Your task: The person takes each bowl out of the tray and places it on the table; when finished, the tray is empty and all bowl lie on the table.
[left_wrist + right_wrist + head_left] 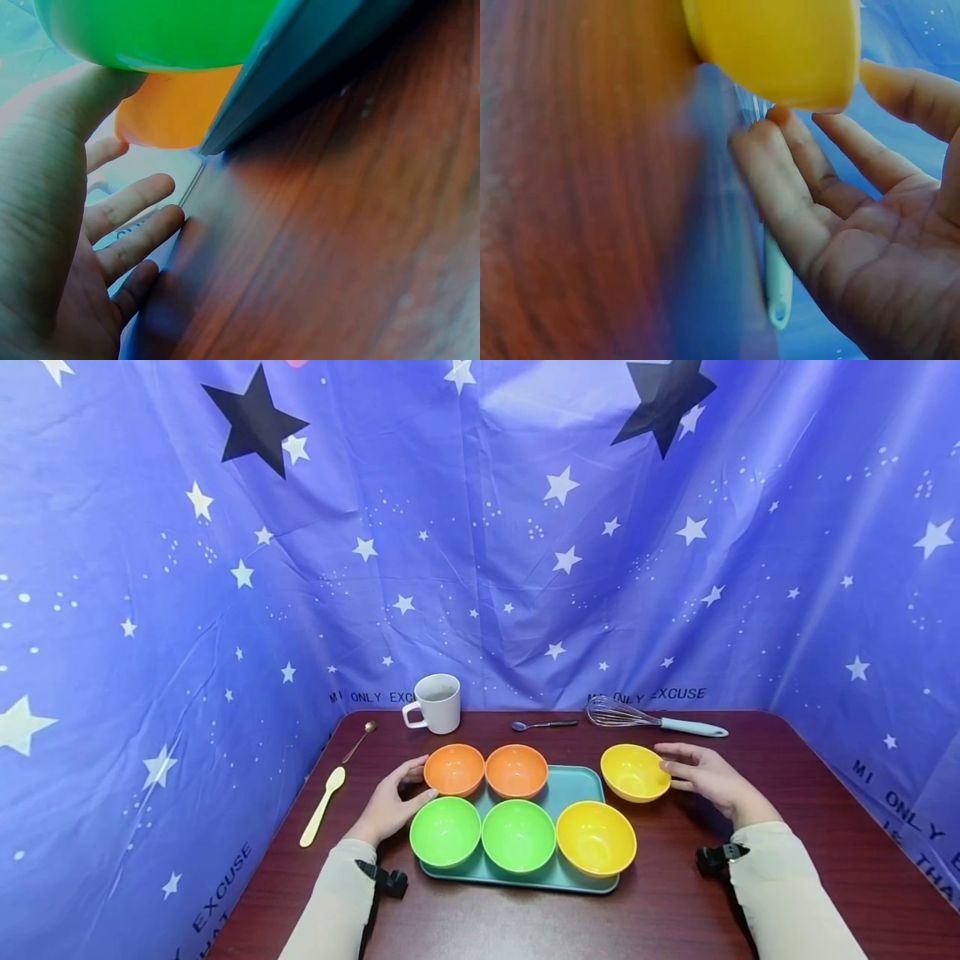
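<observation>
My left hand (392, 804) is at the left end of the teal tray (573, 785), its fingers spread. Its index fingertip is at the side of the left orange bowl (454, 770), and its thumb is by the left green bowl (446, 832). A second orange bowl (517, 771), a second green bowl (519, 836) and a yellow bowl (596, 838) also sit on the tray. Another yellow bowl (635, 772) stands just off the tray's far right corner. My right hand (705, 777) is at that bowl's right side, fingers loosely extended and fingertips close against it.
Behind the tray are a white mug (438, 704), a small dark-handled spoon (545, 725) and a whisk (652, 718) with a pale blue handle. On the left lie a thin gold spoon (359, 742) and a cream spoon (323, 806). A star-printed curtain (480, 568) surrounds the table.
</observation>
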`<state>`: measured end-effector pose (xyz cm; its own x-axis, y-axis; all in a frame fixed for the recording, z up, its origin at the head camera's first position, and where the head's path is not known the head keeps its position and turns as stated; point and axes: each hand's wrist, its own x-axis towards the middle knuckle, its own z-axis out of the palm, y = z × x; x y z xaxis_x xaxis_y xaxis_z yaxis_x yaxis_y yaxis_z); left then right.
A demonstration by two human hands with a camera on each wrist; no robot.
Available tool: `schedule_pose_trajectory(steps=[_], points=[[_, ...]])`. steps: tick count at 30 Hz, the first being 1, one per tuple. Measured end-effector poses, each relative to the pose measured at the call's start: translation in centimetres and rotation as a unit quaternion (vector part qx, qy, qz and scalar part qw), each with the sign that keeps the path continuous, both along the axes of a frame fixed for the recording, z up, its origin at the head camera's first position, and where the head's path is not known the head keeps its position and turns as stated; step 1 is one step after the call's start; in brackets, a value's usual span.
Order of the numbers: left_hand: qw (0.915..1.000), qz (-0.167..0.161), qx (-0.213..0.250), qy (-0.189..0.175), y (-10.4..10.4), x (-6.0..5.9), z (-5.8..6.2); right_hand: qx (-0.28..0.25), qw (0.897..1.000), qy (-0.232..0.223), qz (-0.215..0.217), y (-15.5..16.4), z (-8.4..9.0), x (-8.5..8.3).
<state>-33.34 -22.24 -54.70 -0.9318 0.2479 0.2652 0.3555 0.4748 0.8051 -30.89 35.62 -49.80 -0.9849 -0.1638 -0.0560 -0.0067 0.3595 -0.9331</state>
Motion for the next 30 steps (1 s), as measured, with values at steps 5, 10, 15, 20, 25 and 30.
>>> schedule_pose_trajectory(steps=[5,10,15,20,25,30], points=[[1.0000,0.000,-0.002,0.000,-0.2,0.0,-0.1,0.102,0.993,0.045,-0.030,-0.7,1.1,0.2],[1.0000,0.000,0.000,0.001,-0.1,-0.1,-0.2,0.124,0.988,0.080,-0.054,-1.7,2.8,0.6],[1.0000,0.001,0.001,0.000,0.0,0.0,-0.1,0.128,0.986,0.093,-0.055,-2.6,4.1,0.6],[1.0000,0.003,0.001,-0.002,0.1,0.0,0.1,0.134,0.984,0.112,-0.031,-3.5,5.4,0.1],[1.0000,0.007,-0.002,-0.003,0.2,0.1,0.2,0.137,0.985,0.104,0.002,-4.7,6.5,-0.6],[0.9999,0.010,-0.003,-0.005,0.3,0.1,0.3,0.148,0.984,0.093,0.028,-6.3,7.4,-1.4]])
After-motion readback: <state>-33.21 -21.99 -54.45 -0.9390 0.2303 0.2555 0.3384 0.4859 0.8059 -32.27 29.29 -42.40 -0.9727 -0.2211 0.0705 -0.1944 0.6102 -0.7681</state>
